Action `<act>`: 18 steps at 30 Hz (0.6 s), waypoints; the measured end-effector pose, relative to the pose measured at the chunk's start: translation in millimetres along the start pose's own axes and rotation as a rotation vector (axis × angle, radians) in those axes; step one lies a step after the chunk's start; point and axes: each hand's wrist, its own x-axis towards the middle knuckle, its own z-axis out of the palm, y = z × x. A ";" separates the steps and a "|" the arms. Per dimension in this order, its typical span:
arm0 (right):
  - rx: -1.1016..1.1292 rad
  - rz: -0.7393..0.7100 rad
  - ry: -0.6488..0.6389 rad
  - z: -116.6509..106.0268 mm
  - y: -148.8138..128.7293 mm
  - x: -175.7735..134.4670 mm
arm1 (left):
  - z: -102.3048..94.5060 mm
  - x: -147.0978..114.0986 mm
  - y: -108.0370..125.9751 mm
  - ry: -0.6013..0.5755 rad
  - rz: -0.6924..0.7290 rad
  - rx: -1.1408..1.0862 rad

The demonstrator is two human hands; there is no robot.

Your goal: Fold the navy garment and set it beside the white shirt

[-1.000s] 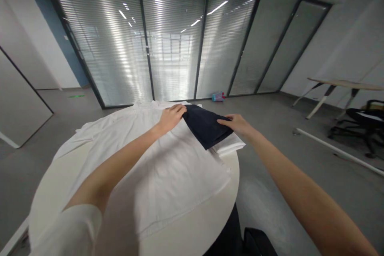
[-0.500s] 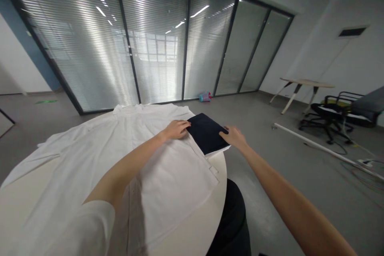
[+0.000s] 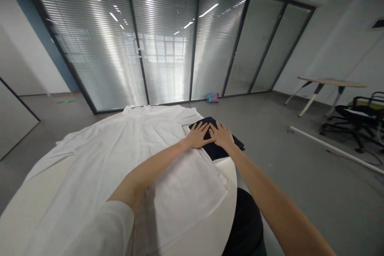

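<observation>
Both hands (image 3: 210,135) flat on dark cloth (image 3: 220,150)

We have drawn our left hand (image 3: 198,135) and right hand (image 3: 221,135) in from the opposite edges of the dark navy folded cloth (image 3: 216,148); now both lie flat, side by side on top. The white folded piece seen beneath it earlier no longer shows.

A dark navy folded cloth (image 3: 220,150) is lying flat at the bench's far right edge, overlapping the spread white shirt (image 3: 126,156) (its right corner is jutting past the rim), with both palms resting flat on it.
</observation>
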 end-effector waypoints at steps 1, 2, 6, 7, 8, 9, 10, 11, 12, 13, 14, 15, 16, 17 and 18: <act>-0.007 0.003 0.007 1.6 -0.6 -1.5 | 0.7 -0.4 -0.2 -0.005 -0.003 -0.005; -0.008 0.008 0.005 2.0 -1.2 -2.4 | -0.2 -0.4 -0.2 -0.015 -0.005 -0.013; -0.006 0.017 0.006 -1.1 -3.1 -2.1 | -14.6 -4.7 -7.4 -0.027 0.052 -0.061; 0.000 0.021 0.016 -1.7 -3.3 -1.6 | -20.2 -9.6 -14.0 0.001 0.087 -0.080; 0.010 0.027 0.024 -2.0 -3.5 -1.2 | -26.4 -17.0 -23.4 0.045 0.118 -0.100; 0.021 0.033 0.027 -2.1 -3.6 -0.7 | -33.1 -27.1 -35.7 0.101 0.124 -0.122; 0.031 0.037 0.026 -2.0 -3.6 -0.2 | -40.4 -39.9 -50.5 0.162 0.088 -0.148; 0.039 0.039 0.021 -1.7 -3.5 0.3 | -48.2 -55.4 -67.4 0.215 0.019 -0.172; 0.044 0.039 0.016 -1.3 -3.4 0.7 | -56.5 -73.1 -85.6 0.261 -0.086 -0.195; 0.046 0.040 0.013 -0.8 -3.2 1.1 | -65.3 -92.8 -104.4 0.290 -0.207 -0.216; 0.046 0.038 0.015 -0.3 -2.9 1.4 | -74.6 -113.9 -122.8 0.300 -0.294 -0.217; 0.045 0.037 0.017 0.1 -2.7 1.7 | -84.1 -135.9 -140.3 0.310 -0.362 -0.210; 0.045 0.037 0.019 0.3 -2.4 2.0 | -93.9 -158.3 -156.4 0.323 -0.423 -0.198; 0.048 0.037 0.017 0.0 -2.0 2.5 | -103.7 -180.6 -170.6 0.339 -0.482 -0.182; 0.052 0.038 0.010 -0.7 -1.6 3.3 | -113.3 -202.3 -183.0 0.359 -0.540 -0.168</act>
